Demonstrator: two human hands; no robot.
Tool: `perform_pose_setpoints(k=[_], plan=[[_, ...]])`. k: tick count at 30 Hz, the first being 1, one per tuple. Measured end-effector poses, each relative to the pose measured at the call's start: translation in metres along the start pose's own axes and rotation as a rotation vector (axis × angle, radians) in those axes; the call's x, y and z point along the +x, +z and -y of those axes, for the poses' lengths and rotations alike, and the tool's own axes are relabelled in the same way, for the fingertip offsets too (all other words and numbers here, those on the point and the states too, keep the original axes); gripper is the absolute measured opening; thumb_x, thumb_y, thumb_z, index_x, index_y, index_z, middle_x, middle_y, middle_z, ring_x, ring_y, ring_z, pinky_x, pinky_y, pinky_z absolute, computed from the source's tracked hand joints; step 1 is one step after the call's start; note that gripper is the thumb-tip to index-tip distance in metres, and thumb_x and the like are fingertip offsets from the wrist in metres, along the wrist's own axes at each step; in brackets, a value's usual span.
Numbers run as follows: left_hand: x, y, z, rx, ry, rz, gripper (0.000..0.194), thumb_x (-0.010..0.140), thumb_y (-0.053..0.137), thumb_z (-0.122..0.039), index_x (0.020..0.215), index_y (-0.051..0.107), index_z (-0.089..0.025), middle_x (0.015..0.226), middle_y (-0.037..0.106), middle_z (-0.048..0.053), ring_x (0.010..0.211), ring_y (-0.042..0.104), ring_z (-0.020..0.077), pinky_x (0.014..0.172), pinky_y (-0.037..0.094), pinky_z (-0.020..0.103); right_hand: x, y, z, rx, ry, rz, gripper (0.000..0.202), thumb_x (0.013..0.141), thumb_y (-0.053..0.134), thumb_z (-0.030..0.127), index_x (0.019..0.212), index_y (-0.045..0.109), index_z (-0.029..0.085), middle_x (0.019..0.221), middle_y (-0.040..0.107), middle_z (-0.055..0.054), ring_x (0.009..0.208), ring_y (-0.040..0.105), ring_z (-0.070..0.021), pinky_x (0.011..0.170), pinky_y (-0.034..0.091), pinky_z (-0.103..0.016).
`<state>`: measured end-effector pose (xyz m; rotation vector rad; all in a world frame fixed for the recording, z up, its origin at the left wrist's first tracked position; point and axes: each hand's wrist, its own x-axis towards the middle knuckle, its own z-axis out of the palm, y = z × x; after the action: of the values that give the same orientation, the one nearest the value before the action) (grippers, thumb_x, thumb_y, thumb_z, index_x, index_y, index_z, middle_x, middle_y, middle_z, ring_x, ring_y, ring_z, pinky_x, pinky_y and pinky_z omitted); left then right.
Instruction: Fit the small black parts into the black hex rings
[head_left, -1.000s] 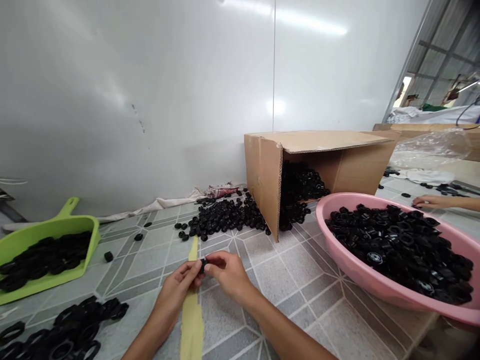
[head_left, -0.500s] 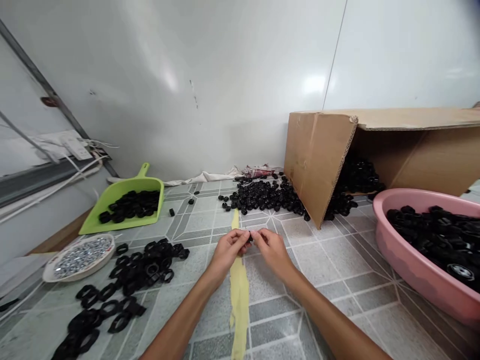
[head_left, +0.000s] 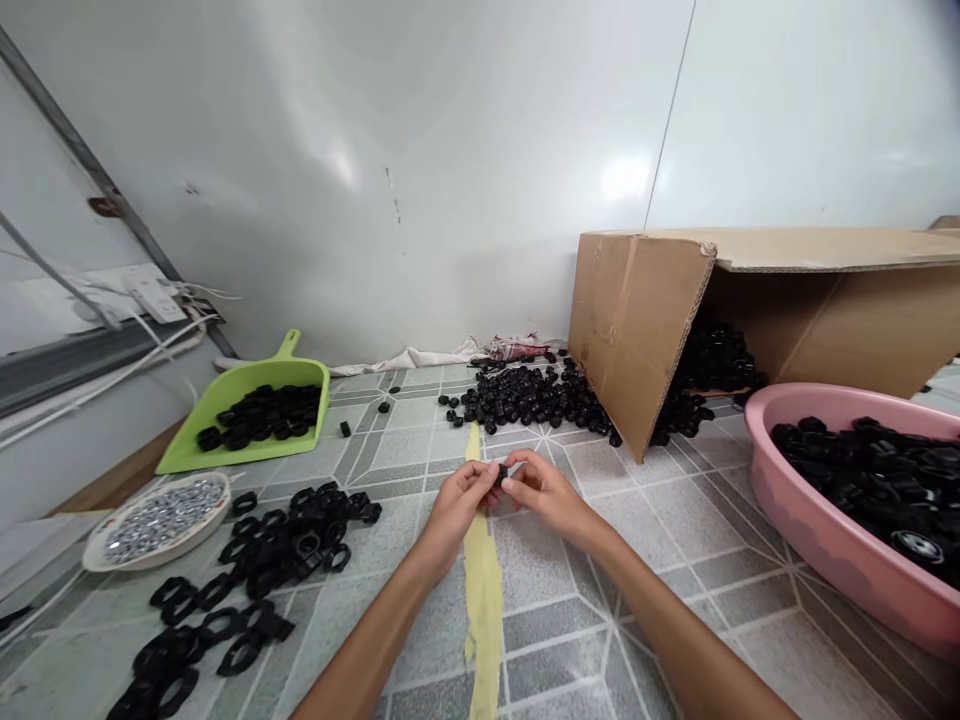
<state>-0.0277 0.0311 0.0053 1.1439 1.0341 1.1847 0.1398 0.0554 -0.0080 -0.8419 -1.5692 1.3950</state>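
Note:
A small black plastic part (head_left: 502,476) sits between my fingertips, above the yellow strip on the floor. My left hand (head_left: 459,505) pinches it from the left with thumb and fingers. From the other side my right hand (head_left: 551,500) grips the same part, its index finger arched above and the thumb below. Beyond the hands lies a heap of small black parts (head_left: 525,395). Black plastic rings (head_left: 307,530) are scattered left of my left arm. Fingers partly hide the held part, so its exact kind is unclear.
Left stand a green dustpan (head_left: 324,410) with black rings and a white dish (head_left: 94,550) of small shiny metal pieces. A cardboard box (head_left: 607,330) lies on its side at the right, black parts spilling out. A pink basin (head_left: 780,510) full of black parts is nearby.
My right index finger has lifted and arched, and more of the black part shows between the hands. The view has tilted slightly; the piles look unchanged.

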Motion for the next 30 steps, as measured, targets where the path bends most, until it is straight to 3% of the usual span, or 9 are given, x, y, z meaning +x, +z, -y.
perform_pose_setpoints(k=[4, 7, 10, 13, 15, 17, 21, 27, 30], plan=[[0.0010, -0.0011, 0.0004, -0.001, -0.022, 0.025, 0.035, 0.083, 0.069, -0.052, 0.084, 0.067, -0.017, 0.075, 0.065, 0.001, 0.069, 0.057, 0.0130, 0.070, 0.043, 0.024, 0.0010, 0.0044, -0.0035, -0.055, 0.056, -0.081, 0.053, 0.093, 0.047, 0.064, 0.072, 0.060, 0.018, 0.060, 0.054, 0.001, 0.055, 0.051, -0.0133, 0.056, 0.040, -0.027], [0.0020, -0.0015, 0.0020, -0.011, -0.013, -0.012, 0.035, 0.083, 0.070, -0.052, 0.085, 0.066, -0.017, 0.072, 0.063, 0.000, 0.068, 0.056, 0.0132, 0.069, 0.042, 0.024, 0.0015, 0.0038, -0.0026, -0.004, 0.034, -0.058, 0.042, 0.085, 0.063, 0.060, 0.091, 0.060, 0.019, 0.072, 0.058, 0.002, 0.062, 0.056, -0.0135, 0.060, 0.044, -0.027], [0.0019, -0.0009, 0.0023, -0.004, 0.004, -0.010, 0.035, 0.083, 0.070, -0.051, 0.083, 0.065, -0.017, 0.070, 0.060, -0.001, 0.067, 0.054, 0.0129, 0.067, 0.041, 0.023, 0.0014, 0.0023, -0.0006, 0.050, -0.002, -0.017, 0.048, 0.076, 0.076, 0.055, 0.104, 0.056, 0.022, 0.077, 0.059, 0.003, 0.067, 0.058, -0.0145, 0.063, 0.047, -0.027], [0.0014, 0.0001, 0.0015, 0.014, 0.002, 0.007, 0.035, 0.084, 0.068, -0.052, 0.085, 0.066, -0.017, 0.073, 0.062, 0.000, 0.068, 0.055, 0.0136, 0.068, 0.042, 0.024, 0.0009, 0.0030, 0.0007, -0.019, 0.012, -0.037, 0.039, 0.084, 0.066, 0.057, 0.085, 0.059, 0.019, 0.069, 0.059, 0.002, 0.063, 0.057, -0.0144, 0.061, 0.045, -0.027], [0.0014, 0.0003, 0.0014, 0.010, -0.016, 0.011, 0.036, 0.083, 0.069, -0.053, 0.086, 0.067, -0.017, 0.075, 0.064, 0.001, 0.068, 0.056, 0.0137, 0.069, 0.043, 0.024, 0.0007, 0.0039, 0.0008, -0.065, 0.026, -0.075, 0.046, 0.091, 0.055, 0.060, 0.072, 0.057, 0.018, 0.064, 0.057, 0.001, 0.060, 0.055, -0.0140, 0.059, 0.043, -0.027], [0.0018, 0.0002, 0.0019, 0.000, -0.023, -0.001, 0.037, 0.082, 0.069, -0.053, 0.087, 0.068, -0.017, 0.074, 0.064, 0.001, 0.068, 0.056, 0.0136, 0.069, 0.043, 0.024, 0.0006, 0.0043, 0.0005, -0.062, 0.029, -0.103, 0.045, 0.092, 0.053, 0.060, 0.077, 0.057, 0.018, 0.065, 0.057, 0.001, 0.059, 0.055, -0.0138, 0.059, 0.043, -0.027], [0.0020, 0.0008, 0.0026, 0.010, 0.015, -0.027, 0.038, 0.081, 0.069, -0.055, 0.083, 0.067, -0.018, 0.072, 0.063, 0.000, 0.067, 0.055, 0.0142, 0.066, 0.042, 0.024, 0.0007, 0.0033, 0.0007, -0.005, 0.021, -0.045, 0.042, 0.081, 0.071, 0.055, 0.100, 0.056, 0.021, 0.074, 0.059, 0.003, 0.064, 0.059, -0.0146, 0.061, 0.046, -0.026], [0.0009, 0.0026, -0.0004, 0.024, 0.001, -0.012, 0.038, 0.082, 0.068, -0.055, 0.082, 0.067, -0.017, 0.070, 0.063, 0.000, 0.066, 0.056, 0.0148, 0.067, 0.042, 0.025, 0.0002, 0.0045, 0.0034, -0.090, 0.019, -0.044, 0.043, 0.089, 0.059, 0.059, 0.074, 0.057, 0.019, 0.064, 0.057, 0.002, 0.060, 0.054, -0.0145, 0.061, 0.042, -0.027], [0.0007, 0.0031, -0.0019, 0.007, -0.002, -0.008, 0.039, 0.081, 0.069, -0.055, 0.086, 0.067, -0.017, 0.072, 0.064, 0.001, 0.065, 0.056, 0.0138, 0.065, 0.042, 0.024, -0.0014, 0.0067, 0.0045, -0.120, 0.007, -0.078, 0.042, 0.092, 0.054, 0.060, 0.079, 0.057, 0.020, 0.062, 0.056, 0.002, 0.061, 0.053, -0.0153, 0.061, 0.041, -0.027]])
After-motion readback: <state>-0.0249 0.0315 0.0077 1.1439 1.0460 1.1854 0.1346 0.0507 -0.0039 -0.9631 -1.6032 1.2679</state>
